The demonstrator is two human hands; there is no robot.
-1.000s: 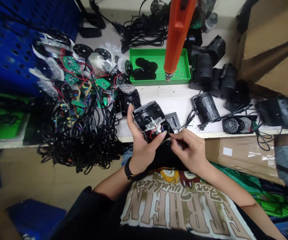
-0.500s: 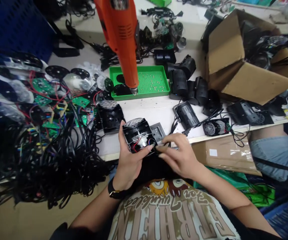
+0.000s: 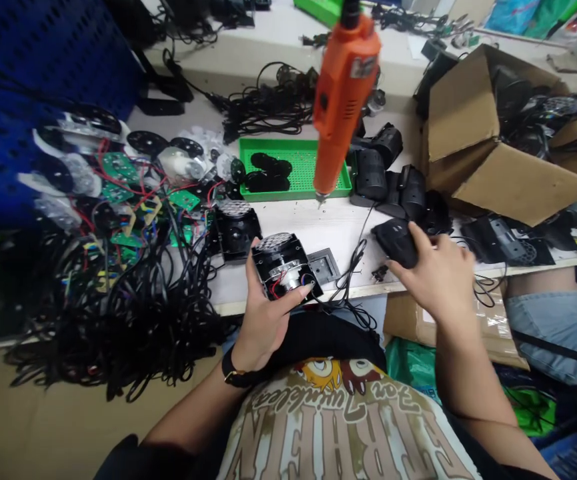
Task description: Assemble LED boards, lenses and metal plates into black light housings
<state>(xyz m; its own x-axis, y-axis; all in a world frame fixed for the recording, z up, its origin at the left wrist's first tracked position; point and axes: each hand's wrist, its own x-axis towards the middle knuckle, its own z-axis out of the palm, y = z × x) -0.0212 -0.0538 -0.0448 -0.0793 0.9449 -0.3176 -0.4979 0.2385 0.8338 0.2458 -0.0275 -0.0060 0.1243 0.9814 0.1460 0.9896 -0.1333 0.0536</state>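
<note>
My left hand (image 3: 268, 313) grips an open black housing (image 3: 284, 263) near the table's front edge; a motor-like metal part and red wires show inside, and a round grille tops it. Out to the right, my right hand (image 3: 435, 273) is closed around a black plastic housing cover (image 3: 395, 241), its thumb at the near side and fingers over the far edge. A black cord (image 3: 351, 273) lies between the two hands. Beside the held housing rests a small grey rectangular fixture (image 3: 324, 265). Another open black housing (image 3: 237, 233) sits just left.
An orange electric screwdriver (image 3: 343, 100) hangs above the table. Behind stands a green tray (image 3: 295, 195) with black discs. Wired circuit boards (image 3: 128, 200) and a heap of black cords (image 3: 133, 333) fill the left. An open cardboard box (image 3: 463, 107) stands right; a person's leg (image 3: 553, 307) is beyond.
My right hand has moved from beside the left-hand housing out to the right and taken hold of the black cover. The view has shifted; the screwdriver hangs further right. My left hand keeps its housing.
</note>
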